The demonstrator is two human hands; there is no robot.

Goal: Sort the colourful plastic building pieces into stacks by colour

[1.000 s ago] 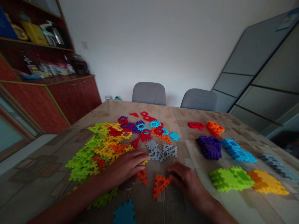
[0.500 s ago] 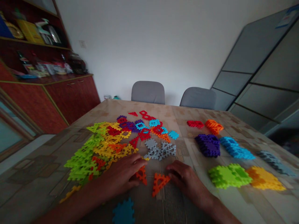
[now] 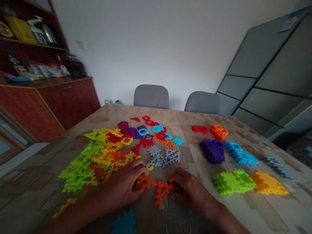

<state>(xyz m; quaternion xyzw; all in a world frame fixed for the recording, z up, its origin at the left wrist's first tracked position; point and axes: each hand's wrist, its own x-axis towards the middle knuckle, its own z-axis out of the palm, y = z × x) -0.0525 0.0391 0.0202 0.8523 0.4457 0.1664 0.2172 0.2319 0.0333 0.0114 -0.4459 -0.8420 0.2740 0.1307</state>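
Note:
My left hand [image 3: 129, 182] pinches an orange triangular interlocking tile [image 3: 149, 183] with toothed edges and a cut-out middle. A second orange triangular tile [image 3: 158, 197] is gripped at its right corner by the fingers of my right hand [image 3: 188, 188]. The two tiles are very close at their near corners; whether they touch, I cannot tell. Fingers hide part of the left tile. Just beyond my hands lie loose grey tiles [image 3: 154, 150], and below my left hand is a blue square tile [image 3: 124, 222].
A spread of lime green tiles [image 3: 78, 170] and yellow tiles [image 3: 104, 157] covers the table's left. Sorted stacks stand at right: purple [image 3: 213, 151], blue [image 3: 240, 153], lime [image 3: 232, 182], yellow [image 3: 268, 183], grey [image 3: 279, 167], orange [image 3: 218, 131] and red [image 3: 200, 129]. Two chairs [image 3: 151, 96] stand behind.
The left orange tile has turned and come nearer the right one. My left hand's fingers have curled more tightly around it. The whole view has shifted slightly.

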